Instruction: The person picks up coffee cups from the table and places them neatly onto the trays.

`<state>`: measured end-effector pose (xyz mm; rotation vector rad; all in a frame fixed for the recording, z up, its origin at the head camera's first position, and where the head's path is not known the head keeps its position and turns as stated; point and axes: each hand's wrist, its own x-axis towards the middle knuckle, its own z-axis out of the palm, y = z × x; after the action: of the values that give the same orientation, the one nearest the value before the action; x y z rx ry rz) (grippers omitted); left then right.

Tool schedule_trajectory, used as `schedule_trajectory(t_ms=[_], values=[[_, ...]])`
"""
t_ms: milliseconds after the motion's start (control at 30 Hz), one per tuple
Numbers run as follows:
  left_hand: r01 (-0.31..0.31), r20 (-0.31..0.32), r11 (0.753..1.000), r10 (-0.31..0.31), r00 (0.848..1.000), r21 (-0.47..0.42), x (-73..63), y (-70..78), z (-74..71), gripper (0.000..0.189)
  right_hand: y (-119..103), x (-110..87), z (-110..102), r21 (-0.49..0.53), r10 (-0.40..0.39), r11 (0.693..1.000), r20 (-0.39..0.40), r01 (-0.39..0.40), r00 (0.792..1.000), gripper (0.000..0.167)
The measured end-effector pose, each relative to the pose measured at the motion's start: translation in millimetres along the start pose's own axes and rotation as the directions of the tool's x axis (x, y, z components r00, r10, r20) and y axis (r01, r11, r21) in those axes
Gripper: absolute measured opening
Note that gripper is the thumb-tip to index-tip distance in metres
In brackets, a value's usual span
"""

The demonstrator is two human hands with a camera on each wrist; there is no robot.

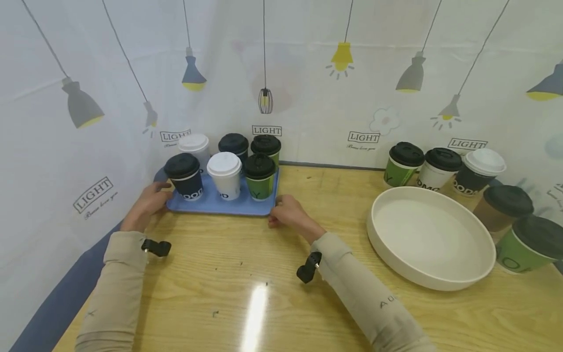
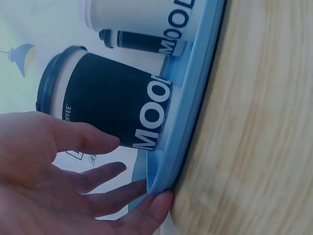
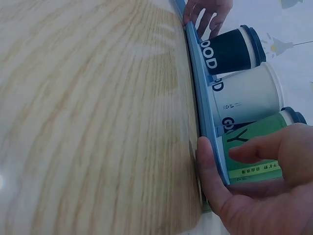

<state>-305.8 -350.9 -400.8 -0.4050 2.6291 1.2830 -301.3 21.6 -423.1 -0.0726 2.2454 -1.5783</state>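
Note:
A blue tray (image 1: 228, 209) on the wooden table carries several lidded paper coffee cups in two rows. Its front row has a black cup (image 1: 186, 186), a white cup (image 1: 226, 181) and a green cup (image 1: 260, 185). My left hand (image 1: 154, 198) holds the tray's left front corner; in the left wrist view its thumb (image 2: 93, 139) lies beside the black cup and the little fingertip (image 2: 161, 203) sits under the rim. At the right front corner my right hand (image 1: 288, 212) grips the tray, one finger (image 3: 208, 156) along its edge, thumb beside the green cup.
A large round cream tray (image 1: 431, 234) with a raised wall lies on the right of the table. Several more lidded cups stand behind and beside it, among them a green cup (image 1: 402, 164) and a brown cup (image 1: 501, 208). A printed curtain (image 1: 308, 98) hangs behind the table.

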Motion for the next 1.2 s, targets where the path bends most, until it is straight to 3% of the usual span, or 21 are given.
schedule_trajectory(t_ms=[133, 400, 633, 700, 767, 833, 900, 967, 1033, 1133, 1200], values=[[-0.006, -0.013, 0.999, 0.005, 1.000, -0.036, 3.1, 0.6, 2.2, 0.066, -0.8, 1.8, -0.4, 0.034, 0.003, 0.999, 0.004, -0.003, 1.000, 0.069], [-0.008, -0.022, 0.999, 0.008, 1.000, -0.031, 2.9, 4.0, 4.3, 0.065, 0.3, 0.7, -2.5, 0.074, 0.004, 0.997, 0.042, -0.007, 0.999, 0.074], [0.033, -0.037, 0.999, -0.032, 0.999, 0.038, -5.2, 11.5, 0.8, 0.069, -2.5, -1.7, -1.1, 0.066, 0.002, 0.998, 0.026, -0.004, 1.000, 0.073], [0.031, -0.039, 0.995, -0.028, 0.999, 0.098, -11.7, 15.0, -4.6, 0.067, -5.1, -3.9, -1.3, -0.005, -0.012, 1.000, 0.013, 0.012, 1.000, 0.071], [0.027, -0.019, 0.985, -0.024, 1.000, 0.170, -22.1, 21.5, -10.8, 0.065, -9.2, -9.6, -4.1, -0.140, -0.029, 0.990, 0.010, 0.030, 1.000, 0.071], [0.001, 0.021, 0.966, -0.007, 1.000, 0.259, -36.0, 31.9, -15.0, 0.059, -13.9, -18.9, -9.7, -0.311, -0.042, 0.949, 0.033, 0.050, 0.999, 0.070], [-0.047, 0.098, 0.937, 0.014, 0.995, 0.346, -50.3, 44.7, -16.8, 0.054, -19.0, -31.9, -18.3, -0.449, -0.060, 0.889, 0.076, 0.088, 0.995, 0.063], [-0.123, 0.184, 0.917, 0.055, 0.981, 0.381, -64.6, 59.5, -14.2, 0.049, -22.8, -48.6, -29.8, -0.518, -0.087, 0.845, 0.113, 0.133, 0.990, 0.056], [-0.222, 0.268, 0.904, 0.126, 0.955, 0.364, -77.1, 74.8, -6.8, 0.043, -23.2, -66.9, -45.0, -0.558, -0.161, 0.806, 0.116, 0.199, 0.980, 0.044], [-0.373, 0.362, 0.893, 0.271, 0.892, 0.252, -90.7, 96.7, 14.8, 0.038, -15.3, -95.3, -79.1, -0.587, -0.304, 0.761, 0.057, 0.278, 0.951, 0.032], [-0.450, 0.391, 0.877, 0.359, 0.847, 0.170, -97.0, 109.8, 35.4, 0.035, -5.1, -112.2, -110.6, -0.617, -0.396, 0.725, -0.010, 0.306, 0.918, 0.028]])
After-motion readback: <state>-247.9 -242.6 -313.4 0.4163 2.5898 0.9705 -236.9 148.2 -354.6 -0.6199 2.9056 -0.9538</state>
